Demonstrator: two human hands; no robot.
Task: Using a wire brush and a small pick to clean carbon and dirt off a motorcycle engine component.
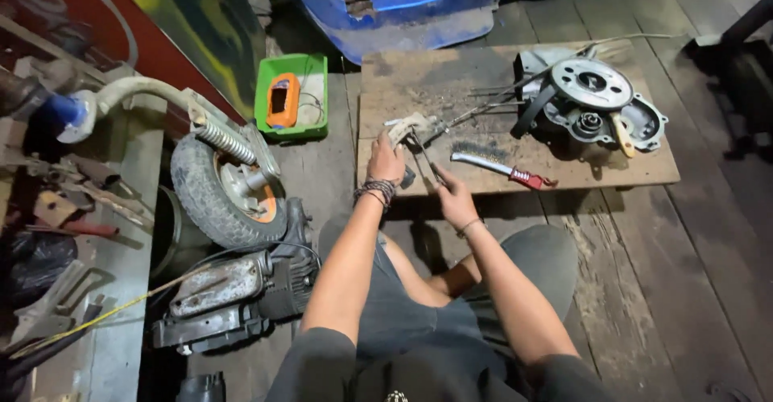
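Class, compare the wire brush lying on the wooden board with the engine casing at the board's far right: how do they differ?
The wire brush is slim, with a red handle end; the engine casing is bulky, round and grey. The brush lies near the right hand; the casing sits beyond both hands. Both rest on the wooden board.

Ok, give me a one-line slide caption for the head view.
Seated at a low wooden board, left hand steadies a small metal part while right hand works it with a thin tool.
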